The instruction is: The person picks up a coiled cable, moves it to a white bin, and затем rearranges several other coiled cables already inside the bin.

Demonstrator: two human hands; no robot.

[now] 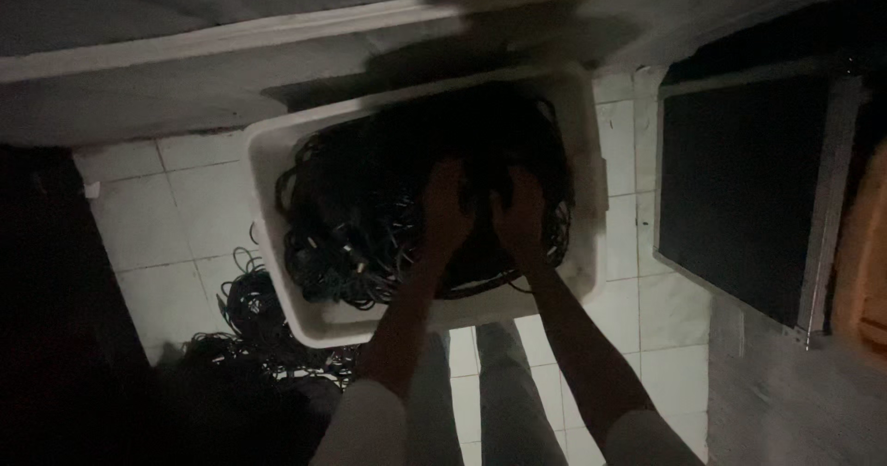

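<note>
Two hands in one white tub of black cables

Left hand (446, 209) and right hand (519, 215) grasp tangled black cables (351, 217) filling the white tub (268, 166); a second cable heap (254, 323) lies on the tiled floor (148, 217).

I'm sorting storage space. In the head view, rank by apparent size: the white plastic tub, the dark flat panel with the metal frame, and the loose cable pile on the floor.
1. White plastic tub, largest.
2. Dark flat panel with metal frame, close behind; it stands off to the side, so unsure.
3. Loose black cable pile on the floor, smallest, partly lost in shadow.
</note>
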